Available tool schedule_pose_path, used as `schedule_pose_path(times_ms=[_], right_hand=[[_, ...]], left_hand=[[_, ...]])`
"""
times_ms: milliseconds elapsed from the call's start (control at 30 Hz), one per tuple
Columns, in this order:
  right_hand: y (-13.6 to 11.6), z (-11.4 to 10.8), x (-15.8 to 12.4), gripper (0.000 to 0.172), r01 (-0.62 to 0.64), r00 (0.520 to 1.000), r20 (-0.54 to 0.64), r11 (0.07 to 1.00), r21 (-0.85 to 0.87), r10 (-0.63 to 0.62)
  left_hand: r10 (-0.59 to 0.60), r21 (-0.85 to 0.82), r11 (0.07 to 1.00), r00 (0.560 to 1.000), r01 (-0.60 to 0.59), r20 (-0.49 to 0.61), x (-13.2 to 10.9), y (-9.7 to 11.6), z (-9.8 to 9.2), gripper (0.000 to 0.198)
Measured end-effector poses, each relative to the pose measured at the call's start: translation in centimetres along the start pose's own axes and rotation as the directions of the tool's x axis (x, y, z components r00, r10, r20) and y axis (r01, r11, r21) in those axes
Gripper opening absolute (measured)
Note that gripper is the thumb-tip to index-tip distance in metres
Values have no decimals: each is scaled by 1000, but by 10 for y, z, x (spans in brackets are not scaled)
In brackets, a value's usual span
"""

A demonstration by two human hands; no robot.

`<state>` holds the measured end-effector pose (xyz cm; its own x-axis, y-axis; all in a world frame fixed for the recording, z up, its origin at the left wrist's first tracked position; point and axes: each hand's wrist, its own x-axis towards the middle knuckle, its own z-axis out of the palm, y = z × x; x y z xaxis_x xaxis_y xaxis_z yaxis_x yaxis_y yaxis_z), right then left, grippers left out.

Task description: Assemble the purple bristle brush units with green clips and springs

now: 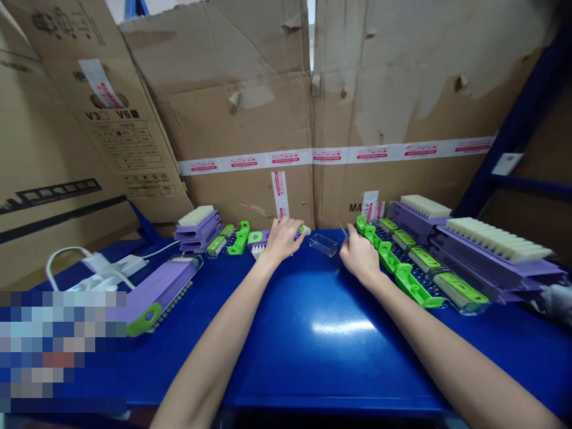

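Observation:
My left hand (pixel 282 241) is closed round a purple and green brush piece (pixel 258 238) with pale bristles, near the back of the blue table. A green and whitish end shows beyond its fingers. A clear plastic box (pixel 323 245) lies on the table between my hands. To its right, my right hand (pixel 358 255) is closed, and a thin, pointed item (pixel 343 230) sticks up from its fingers. What that item is cannot be made out. A row of bright green parts (pixel 389 257) runs close beside my right hand.
Purple brushes stand stacked at right (pixel 487 238) and back left (pixel 199 229). Green-lidded clear boxes (pixel 424 259) line the right. A large purple piece (pixel 156 289) and a white power strip (pixel 107 271) lie left. Cardboard (pixel 250 119) walls the back.

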<state>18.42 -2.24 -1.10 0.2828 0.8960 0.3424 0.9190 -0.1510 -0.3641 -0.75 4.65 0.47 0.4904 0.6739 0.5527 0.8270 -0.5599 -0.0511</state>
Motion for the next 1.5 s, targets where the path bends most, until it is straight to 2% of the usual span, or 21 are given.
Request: schedule_pose_path(times_ms=[133,267,667,1033,1200,1367,1500], right_hand=[[11,2,6,51,-56,994,87,997,-59,61],[15,3,7,50,-60,987,140,991,-117,76],[15,3,6,39,-23,986,156,981,-193,54],[15,3,5,37,-15,987,157,980,-201,47],[15,4,4,37,-11,987,153,978,-210,44],[15,4,5,39,-12,986,159,980,-200,44],[16,4,5,37,-6,988,153,981,-195,36]], left_hand=[[25,3,1000,999,-25,-40,-2,2,2,28],[35,13,999,998,-34,-60,-2,4,2,29],[29,107,994,997,-21,-73,-5,-3,0,32],[-74,179,980,994,87,-79,-5,0,4,31],[-64,184,980,994,79,-83,-6,2,5,32],[-3,168,986,994,21,-107,-7,0,10,38],[-66,140,987,994,78,-88,-8,-8,17,43]])
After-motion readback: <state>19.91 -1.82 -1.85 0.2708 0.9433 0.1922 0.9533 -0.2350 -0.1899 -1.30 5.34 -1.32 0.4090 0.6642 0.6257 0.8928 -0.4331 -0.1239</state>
